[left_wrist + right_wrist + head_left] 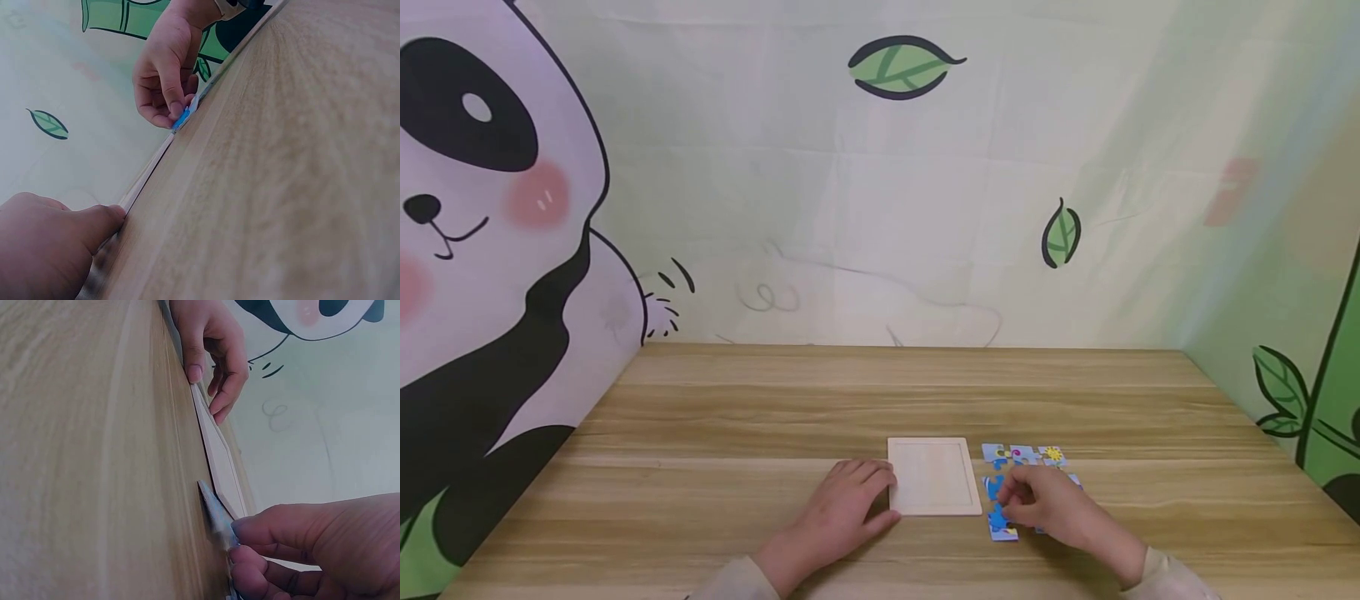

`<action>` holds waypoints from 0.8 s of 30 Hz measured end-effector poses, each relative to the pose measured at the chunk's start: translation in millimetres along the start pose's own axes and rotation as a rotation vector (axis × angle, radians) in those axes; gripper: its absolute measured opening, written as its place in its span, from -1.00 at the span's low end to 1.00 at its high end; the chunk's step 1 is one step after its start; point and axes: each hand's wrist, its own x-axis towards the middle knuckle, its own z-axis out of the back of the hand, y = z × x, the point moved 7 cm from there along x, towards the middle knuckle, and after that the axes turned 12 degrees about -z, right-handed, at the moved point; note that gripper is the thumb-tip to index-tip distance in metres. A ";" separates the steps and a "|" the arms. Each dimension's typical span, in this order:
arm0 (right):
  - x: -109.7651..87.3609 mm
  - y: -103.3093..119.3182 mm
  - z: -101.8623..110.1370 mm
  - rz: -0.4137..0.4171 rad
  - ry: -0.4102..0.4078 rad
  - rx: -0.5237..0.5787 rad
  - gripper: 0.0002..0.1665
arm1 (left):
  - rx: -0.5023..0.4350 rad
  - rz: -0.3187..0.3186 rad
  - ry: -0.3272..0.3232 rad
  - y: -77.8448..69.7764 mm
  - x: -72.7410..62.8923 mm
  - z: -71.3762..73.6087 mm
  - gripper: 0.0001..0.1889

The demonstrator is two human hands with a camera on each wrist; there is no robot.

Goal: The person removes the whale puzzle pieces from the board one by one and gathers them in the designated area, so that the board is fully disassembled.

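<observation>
A square pale wooden puzzle tray (928, 479) with a raised rim lies flat on the table, no pieces inside it. My left hand (842, 508) rests at its left side, fingertips and thumb touching the rim. To the tray's right, several blue jigsaw pieces (1002, 532) lie close together, one row bearing a yellow sun (1053, 454). Over them is my right hand (1052, 500), which partly covers the group. Between its thumb and fingers it pinches a blue puzzle piece (181, 117), seen in the left wrist view; the piece's full outline is hidden.
The wood-grain table (737, 400) reaches back to a printed wall cloth (775, 192) with leaves. A large panda drawing (572, 275) covers the left side, and green plant shapes (1281, 387) are printed on the right.
</observation>
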 end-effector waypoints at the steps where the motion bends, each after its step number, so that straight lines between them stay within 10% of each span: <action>1: -0.1 0.1 0.2 -0.001 -0.002 -0.004 -0.89 | 0.000 -0.001 0.000 -0.1 0.0 0.1 -0.65; 24: -0.1 6.2 4.5 0.045 -0.019 -0.034 -0.87 | 0.044 -0.022 -0.005 -0.3 -0.8 0.0 -0.68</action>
